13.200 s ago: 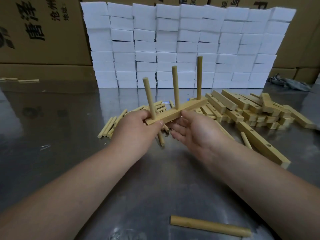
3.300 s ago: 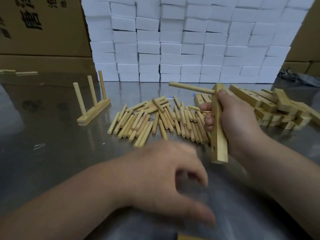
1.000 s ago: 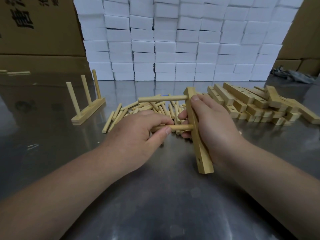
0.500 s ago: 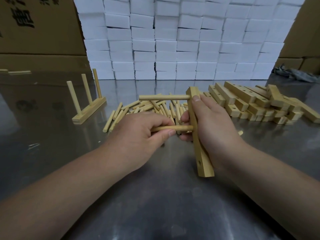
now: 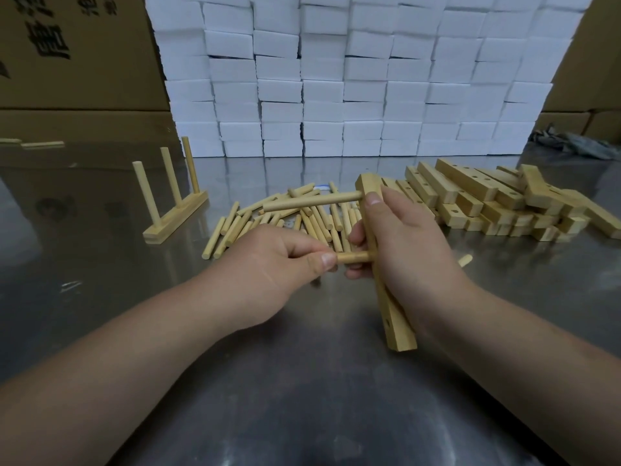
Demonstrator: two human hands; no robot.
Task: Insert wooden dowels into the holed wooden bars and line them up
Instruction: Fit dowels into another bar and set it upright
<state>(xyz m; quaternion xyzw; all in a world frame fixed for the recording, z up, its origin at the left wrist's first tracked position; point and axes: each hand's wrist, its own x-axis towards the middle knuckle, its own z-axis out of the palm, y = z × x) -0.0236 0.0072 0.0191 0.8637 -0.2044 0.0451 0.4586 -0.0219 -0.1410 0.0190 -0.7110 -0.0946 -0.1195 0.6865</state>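
Observation:
My right hand [image 5: 406, 250] grips a holed wooden bar [image 5: 391, 314] held on end above the metal table [image 5: 302, 381]. One dowel [image 5: 312, 201] sticks out leftward from the bar's top hole. My left hand [image 5: 275, 267] pinches a second dowel [image 5: 353, 257] whose right end sits in the bar's middle hole. The bottom hole is open. A finished bar with three upright dowels [image 5: 174, 210] stands at the left. Loose dowels [image 5: 275, 220] lie in a pile behind my hands.
A heap of holed wooden bars [image 5: 487, 200] lies at the right. A short dowel piece [image 5: 465, 260] lies right of my right hand. A wall of white blocks [image 5: 353, 79] stands at the back, with cardboard boxes [image 5: 74, 62] at the left.
My left hand has slid along the second dowel toward the bar, and less of the dowel shows between hand and bar. The bar stays in my right hand.

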